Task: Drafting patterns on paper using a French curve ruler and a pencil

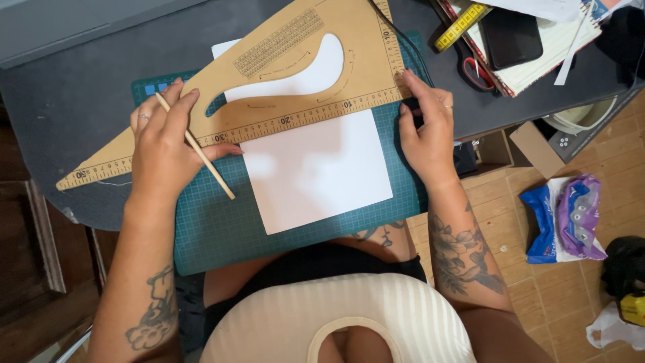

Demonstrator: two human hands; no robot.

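A large tan triangular ruler (295, 64) with a curved cut-out lies across a white sheet of paper (316, 168) on a green cutting mat (215, 228). My left hand (164, 144) presses on the ruler's lower edge and holds a thin wooden stick (201, 154) between its fingers. My right hand (424, 131) rests on the mat at the ruler's right corner, fingertips touching the ruler's edge.
A dark grey table (60, 114) carries the mat. At the back right lie a yellow tape measure (460, 27), red-handled scissors (477, 70), a black phone (510, 33) on a notebook. Blue and purple bags (568, 218) sit on the tiled floor to the right.
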